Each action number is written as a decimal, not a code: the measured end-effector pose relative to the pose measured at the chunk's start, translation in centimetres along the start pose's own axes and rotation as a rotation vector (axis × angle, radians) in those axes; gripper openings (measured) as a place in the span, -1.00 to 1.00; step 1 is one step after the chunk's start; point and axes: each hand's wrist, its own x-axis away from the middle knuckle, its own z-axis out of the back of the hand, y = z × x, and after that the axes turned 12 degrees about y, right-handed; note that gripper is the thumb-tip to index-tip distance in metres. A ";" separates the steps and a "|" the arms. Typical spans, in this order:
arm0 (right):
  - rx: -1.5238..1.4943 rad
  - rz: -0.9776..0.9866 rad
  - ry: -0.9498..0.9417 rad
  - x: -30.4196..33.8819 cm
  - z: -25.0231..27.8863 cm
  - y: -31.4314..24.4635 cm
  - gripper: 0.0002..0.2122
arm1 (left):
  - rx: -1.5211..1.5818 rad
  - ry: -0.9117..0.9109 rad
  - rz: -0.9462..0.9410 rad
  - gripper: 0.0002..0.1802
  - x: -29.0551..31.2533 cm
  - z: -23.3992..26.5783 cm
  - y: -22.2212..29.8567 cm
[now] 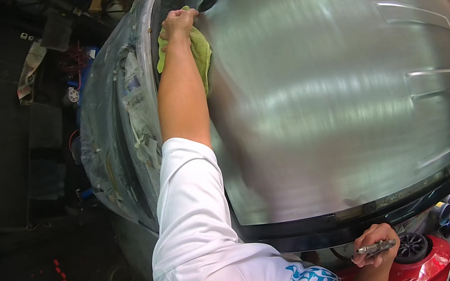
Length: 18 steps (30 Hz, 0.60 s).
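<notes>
A bare metal-grey vehicle roof spreads across the middle and right, with raised ribs at its far right. My left arm reaches far over its left side. The fingers of my left hand are closed on a yellow-green cloth, which lies on the roof by its left edge. Just right of those fingers, a small black antenna base stands on the roof. Close to my body, below the roof's near edge, my right hand grips a slim metal air gun; its lower part is hidden by the hand.
Clear plastic sheeting and paper cover the vehicle's left end. Dark trim runs along the roof's near edge. A red car with a black wheel stands at the lower right. Cables and clutter lie on the dark left side.
</notes>
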 end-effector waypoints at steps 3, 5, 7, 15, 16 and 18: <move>-0.020 0.026 0.043 0.2 -0.6 0.1 -0.50 | 0.093 -0.066 -0.014 -0.52 -1.2 -0.6 -1.4; -0.044 0.048 0.131 0.3 -1.9 0.1 -0.49 | 0.142 -0.108 -0.018 -0.56 -1.3 -0.8 -2.4; -0.050 0.044 0.136 0.1 -2.0 0.0 -0.50 | 0.181 -0.106 -0.001 -0.57 -1.0 -0.9 -2.1; -0.039 0.028 0.076 0.3 -1.0 0.2 -0.49 | 0.170 -0.098 0.001 -0.57 -2.0 -0.7 -1.8; -0.034 0.023 0.069 0.1 -0.9 0.1 -0.49 | 0.168 -0.102 0.006 -0.57 -1.9 -0.7 -1.4; -0.029 0.018 0.064 0.1 -0.9 0.0 -0.49 | 0.177 -0.113 0.014 -0.56 -2.0 -0.9 -1.3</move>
